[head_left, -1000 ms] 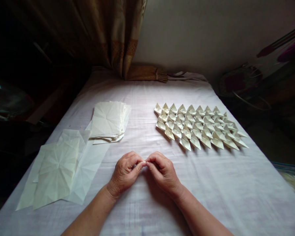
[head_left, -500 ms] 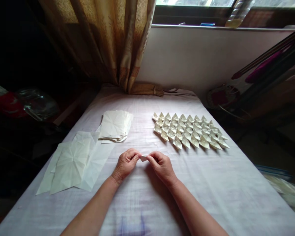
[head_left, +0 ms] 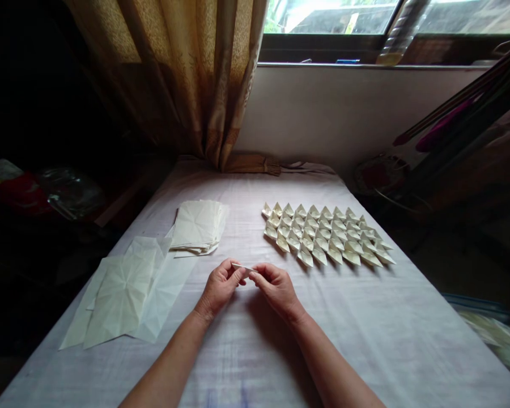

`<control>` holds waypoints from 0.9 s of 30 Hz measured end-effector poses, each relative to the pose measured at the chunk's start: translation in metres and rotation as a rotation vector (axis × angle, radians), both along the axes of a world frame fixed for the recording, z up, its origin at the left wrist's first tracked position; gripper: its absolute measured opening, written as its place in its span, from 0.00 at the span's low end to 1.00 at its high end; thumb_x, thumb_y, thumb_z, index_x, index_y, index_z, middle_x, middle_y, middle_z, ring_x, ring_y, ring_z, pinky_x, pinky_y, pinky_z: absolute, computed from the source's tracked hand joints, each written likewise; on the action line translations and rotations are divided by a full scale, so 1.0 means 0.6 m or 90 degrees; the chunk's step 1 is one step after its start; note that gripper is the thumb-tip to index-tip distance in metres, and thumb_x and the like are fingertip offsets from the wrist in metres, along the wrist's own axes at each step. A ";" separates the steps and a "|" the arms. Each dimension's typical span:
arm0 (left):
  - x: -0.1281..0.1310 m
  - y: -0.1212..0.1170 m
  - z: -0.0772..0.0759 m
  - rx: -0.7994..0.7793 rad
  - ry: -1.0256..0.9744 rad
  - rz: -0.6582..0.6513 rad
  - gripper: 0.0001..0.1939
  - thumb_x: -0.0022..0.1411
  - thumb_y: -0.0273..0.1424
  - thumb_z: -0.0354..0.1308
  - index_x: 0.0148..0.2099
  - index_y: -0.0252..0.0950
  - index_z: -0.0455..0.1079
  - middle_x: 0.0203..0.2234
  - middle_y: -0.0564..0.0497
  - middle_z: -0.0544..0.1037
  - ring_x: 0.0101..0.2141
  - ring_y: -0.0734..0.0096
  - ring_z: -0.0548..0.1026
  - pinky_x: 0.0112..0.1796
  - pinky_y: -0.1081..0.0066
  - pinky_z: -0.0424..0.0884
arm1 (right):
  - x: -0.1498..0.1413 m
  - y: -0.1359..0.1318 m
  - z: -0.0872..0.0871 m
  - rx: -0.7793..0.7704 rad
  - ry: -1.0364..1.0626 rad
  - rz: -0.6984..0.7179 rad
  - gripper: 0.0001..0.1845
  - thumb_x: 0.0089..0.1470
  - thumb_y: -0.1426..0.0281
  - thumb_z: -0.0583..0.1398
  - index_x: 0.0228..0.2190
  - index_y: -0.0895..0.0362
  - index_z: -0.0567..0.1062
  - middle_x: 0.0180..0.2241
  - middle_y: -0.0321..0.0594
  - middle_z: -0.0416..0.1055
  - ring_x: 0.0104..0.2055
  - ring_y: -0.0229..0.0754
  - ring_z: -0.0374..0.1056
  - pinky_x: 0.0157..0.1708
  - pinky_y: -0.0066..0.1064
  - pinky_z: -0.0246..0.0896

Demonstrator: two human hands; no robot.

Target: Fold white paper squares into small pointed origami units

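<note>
Between my two hands is a small folded piece of white paper point(head_left: 245, 268), seen nearly edge-on. My left hand point(head_left: 221, 286) pinches its left side between thumb and fingers. On the other side, my right hand point(head_left: 276, 288) grips its right end the same way. Fingers cover most of the paper, so its full shape is hidden. Beyond my right hand, several folded paper boats point(head_left: 323, 232) stand in close rows. A stack of creased paper sheets point(head_left: 195, 224) lies past my left hand.
Loose creased sheets point(head_left: 121, 292) overlap at the left of the cloth-covered table point(head_left: 365, 340). A gold curtain point(head_left: 187, 73) hangs down to the far edge. On the window sill stands a clear plastic bottle point(head_left: 402, 37). Plastic-wrapped items point(head_left: 488, 323) are beside the table's right edge.
The folded paper has turned in my fingers, and its left end now shows above my left thumb. Both hands stay close together. The camera view has tilted slightly upward.
</note>
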State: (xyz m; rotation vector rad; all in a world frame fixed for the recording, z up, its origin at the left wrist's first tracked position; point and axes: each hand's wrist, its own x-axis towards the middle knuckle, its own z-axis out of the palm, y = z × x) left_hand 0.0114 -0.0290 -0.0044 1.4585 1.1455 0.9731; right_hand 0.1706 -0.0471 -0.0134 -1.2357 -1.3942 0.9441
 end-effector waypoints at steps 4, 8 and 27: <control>0.005 0.019 -0.002 0.005 0.009 0.038 0.16 0.60 0.46 0.55 0.35 0.37 0.64 0.22 0.55 0.75 0.20 0.75 0.71 0.23 0.75 0.65 | 0.000 0.022 0.003 0.018 0.000 -0.004 0.13 0.53 0.61 0.63 0.25 0.57 0.78 0.24 0.38 0.77 0.26 0.38 0.70 0.29 0.28 0.66; 0.001 0.025 -0.005 0.022 0.038 0.065 0.14 0.61 0.44 0.55 0.36 0.38 0.64 0.22 0.56 0.75 0.18 0.76 0.68 0.24 0.75 0.64 | -0.006 0.031 -0.002 0.016 0.010 0.014 0.13 0.56 0.62 0.62 0.26 0.56 0.79 0.27 0.40 0.79 0.29 0.41 0.74 0.33 0.31 0.68; -0.011 0.018 0.010 -0.076 -0.031 -0.060 0.21 0.62 0.48 0.56 0.37 0.33 0.71 0.27 0.47 0.79 0.26 0.71 0.74 0.29 0.72 0.72 | -0.001 0.020 0.006 0.040 -0.002 -0.009 0.15 0.60 0.65 0.58 0.23 0.55 0.76 0.22 0.36 0.75 0.25 0.37 0.69 0.29 0.28 0.64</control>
